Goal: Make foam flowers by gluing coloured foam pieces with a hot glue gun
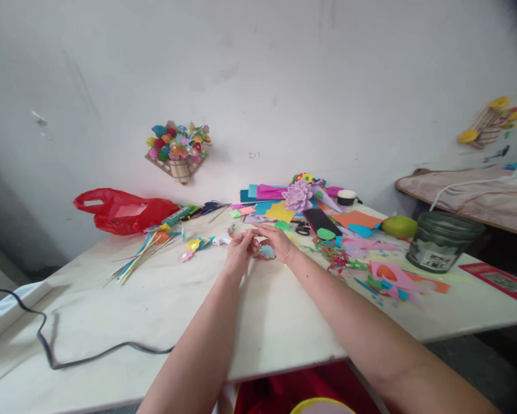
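Observation:
Both my hands meet above the middle of the white table [154,310]. My left hand [240,251] has its fingers bent together, and what they pinch is too small to make out. Against its fingertips rests my right hand [275,241], its fingers stretched toward the left and partly overlapping; whether they grip anything is hidden. A light blue scalloped paper piece [267,251] with a reddish edge shows between the hands, just below the right fingers. Close behind my left hand lies a white glue gun [222,239]. Yellow and pink paper flowers [189,249] lie left of it.
Thin sticks [144,259] and a red plastic bag [124,211] lie at the left, a black cable [98,356] nearer. Paper scraps [387,273], a phone [322,223], black scissors [302,229], a green fruit [399,226] and a dark glass jar [443,241] stand or lie at the right.

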Demonstrator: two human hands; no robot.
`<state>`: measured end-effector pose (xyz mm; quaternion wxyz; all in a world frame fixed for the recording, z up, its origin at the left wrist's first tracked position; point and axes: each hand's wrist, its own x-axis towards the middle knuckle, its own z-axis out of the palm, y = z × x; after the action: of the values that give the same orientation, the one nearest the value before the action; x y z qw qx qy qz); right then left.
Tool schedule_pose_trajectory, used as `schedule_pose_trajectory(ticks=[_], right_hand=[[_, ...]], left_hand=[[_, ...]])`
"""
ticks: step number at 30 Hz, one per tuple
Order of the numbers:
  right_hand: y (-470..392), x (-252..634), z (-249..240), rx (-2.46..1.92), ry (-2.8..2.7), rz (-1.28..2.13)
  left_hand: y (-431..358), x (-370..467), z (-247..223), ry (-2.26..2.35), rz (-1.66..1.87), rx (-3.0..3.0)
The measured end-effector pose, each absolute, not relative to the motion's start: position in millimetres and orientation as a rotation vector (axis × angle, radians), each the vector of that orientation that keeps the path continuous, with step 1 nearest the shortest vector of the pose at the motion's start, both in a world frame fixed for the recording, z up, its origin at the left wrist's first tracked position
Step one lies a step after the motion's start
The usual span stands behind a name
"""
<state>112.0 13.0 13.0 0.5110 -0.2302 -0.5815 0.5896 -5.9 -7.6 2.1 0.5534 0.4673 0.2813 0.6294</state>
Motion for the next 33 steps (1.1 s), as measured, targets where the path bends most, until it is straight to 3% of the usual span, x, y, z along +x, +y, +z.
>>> schedule_pose_trajectory(ticks=[9,33], right_hand=[[20,114,12,-0.699,-1.296,1.186],[19,109,13,-0.711,-1.45,1.142]], left_hand=[[-9,-7,4,0.64,1.53,1.044],[-11,-4,2,0.836,1.399,1.213]])
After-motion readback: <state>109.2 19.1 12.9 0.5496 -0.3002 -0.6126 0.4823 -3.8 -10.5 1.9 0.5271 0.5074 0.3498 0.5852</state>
